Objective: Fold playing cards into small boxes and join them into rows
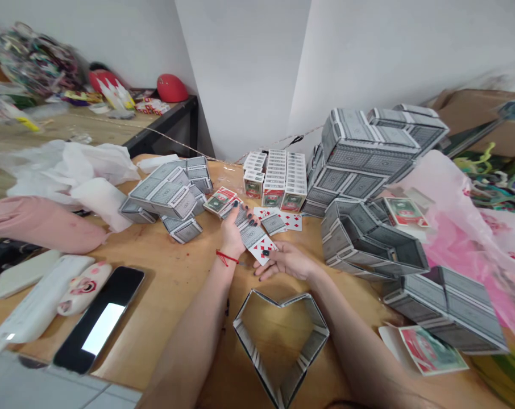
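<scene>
My left hand (234, 236), with a red string at its wrist, is closed on a strip of grey-backed playing cards (251, 233) that slants down to the right. At the strip's lower end my right hand (285, 260) pinches a face-up red diamond card (260, 250) between thumb and fingers. Just beyond lie loose cards (291, 221), some face up and one grey back up. A red and green card box (221, 201) sits behind my left hand. Between my forearms stands a heart-shaped frame (278, 305) folded from cards.
Stacked card boxes (284, 176) stand at the back. Built card blocks rise at the right (364, 147) and left (163, 190). A phone (125, 289), a power bank (44, 301) and a pink roll (44, 224) lie left. An open card box (432, 349) is at lower right.
</scene>
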The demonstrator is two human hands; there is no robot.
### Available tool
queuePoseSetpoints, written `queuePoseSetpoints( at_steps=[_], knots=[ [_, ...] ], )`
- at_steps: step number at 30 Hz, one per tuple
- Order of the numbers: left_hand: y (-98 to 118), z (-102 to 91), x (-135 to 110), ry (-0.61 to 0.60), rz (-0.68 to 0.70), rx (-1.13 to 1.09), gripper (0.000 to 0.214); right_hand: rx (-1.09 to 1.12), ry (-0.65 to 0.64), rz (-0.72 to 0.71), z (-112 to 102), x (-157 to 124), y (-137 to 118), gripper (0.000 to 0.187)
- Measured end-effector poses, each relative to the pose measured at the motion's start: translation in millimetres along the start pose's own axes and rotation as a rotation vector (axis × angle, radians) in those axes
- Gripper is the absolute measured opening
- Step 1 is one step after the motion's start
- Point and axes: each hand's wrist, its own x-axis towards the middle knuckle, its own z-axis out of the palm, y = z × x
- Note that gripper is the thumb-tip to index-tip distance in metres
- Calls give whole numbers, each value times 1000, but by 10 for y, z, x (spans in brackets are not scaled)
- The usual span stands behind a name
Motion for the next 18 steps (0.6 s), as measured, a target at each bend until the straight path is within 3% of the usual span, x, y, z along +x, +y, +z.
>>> queuePoseSetpoints(
  at_steps=[6, 13, 18],
  knots=[
    [34, -23, 26, -10, 28, -8, 17, -79, 132, -38, -35, 79, 107, 19],
    [-4, 20, -10, -41, 19, 12, 19, -70, 166, -63, -7, 87, 111, 19],
    [-24, 24, -15, 14, -14, 5, 18, -66, 187, -64, 20, 85, 91, 20]
  ],
)
